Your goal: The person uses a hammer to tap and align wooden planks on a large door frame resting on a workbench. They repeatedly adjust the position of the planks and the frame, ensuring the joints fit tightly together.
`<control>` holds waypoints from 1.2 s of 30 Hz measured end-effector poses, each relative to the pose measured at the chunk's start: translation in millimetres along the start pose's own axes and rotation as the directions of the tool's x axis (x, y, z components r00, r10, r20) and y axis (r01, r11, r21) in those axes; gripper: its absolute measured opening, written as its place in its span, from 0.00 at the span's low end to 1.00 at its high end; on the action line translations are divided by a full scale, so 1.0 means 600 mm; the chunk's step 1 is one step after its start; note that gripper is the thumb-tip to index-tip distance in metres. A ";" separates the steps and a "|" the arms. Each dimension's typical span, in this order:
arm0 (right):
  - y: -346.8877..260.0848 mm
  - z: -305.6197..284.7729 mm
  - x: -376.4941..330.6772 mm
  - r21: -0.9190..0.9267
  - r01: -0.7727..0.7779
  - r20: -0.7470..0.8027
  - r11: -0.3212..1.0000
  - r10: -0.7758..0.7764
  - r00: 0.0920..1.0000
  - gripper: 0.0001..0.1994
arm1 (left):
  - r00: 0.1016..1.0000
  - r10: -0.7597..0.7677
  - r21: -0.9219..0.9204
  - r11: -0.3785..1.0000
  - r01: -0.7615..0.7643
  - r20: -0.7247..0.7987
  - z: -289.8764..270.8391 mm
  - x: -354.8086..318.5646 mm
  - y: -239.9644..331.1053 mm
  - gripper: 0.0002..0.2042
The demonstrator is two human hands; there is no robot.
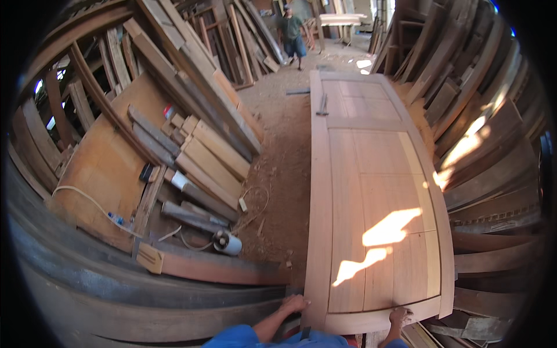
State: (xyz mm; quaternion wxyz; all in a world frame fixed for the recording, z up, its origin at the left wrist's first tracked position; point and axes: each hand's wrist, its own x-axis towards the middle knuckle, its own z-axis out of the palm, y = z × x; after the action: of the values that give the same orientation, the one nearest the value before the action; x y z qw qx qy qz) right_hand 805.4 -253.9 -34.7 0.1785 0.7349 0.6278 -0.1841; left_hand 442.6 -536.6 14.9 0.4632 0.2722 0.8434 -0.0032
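A long panelled wooden door (318,203) lies flat in front of me, stretching away from my body. At its near left corner, my left hand (295,303) is closed with the fingers against the side edge. My right hand (400,315) curls over the near rail, its fingertips bent on the wood. Toward the far left of the door rests a hammer (322,105), well beyond both hands. Bright patches of sunlight fall across the middle panels. What supports the door is mostly hidden beneath it.
Planks lean in stacks along the right (487,133). On the left are cut boards (212,148), a white-and-black cylinder (227,242) and a pale cable (87,194). Long dark timbers (145,296) lie close on my left. A person (292,32) stands far back on the dirt floor (284,168).
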 end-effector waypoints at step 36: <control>-0.068 -0.054 0.000 -0.077 -0.009 0.050 0.997 0.012 0.999 0.20 | 0.926 0.001 -0.447 0.876 -0.183 -0.377 -0.193 0.185 0.043 0.35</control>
State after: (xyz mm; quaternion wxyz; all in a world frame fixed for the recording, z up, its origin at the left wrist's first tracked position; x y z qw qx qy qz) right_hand 766.4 -231.6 -7.9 0.2235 0.7259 0.6259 -0.1773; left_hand 317.4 -433.9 0.6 0.3500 0.1869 0.8753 0.2765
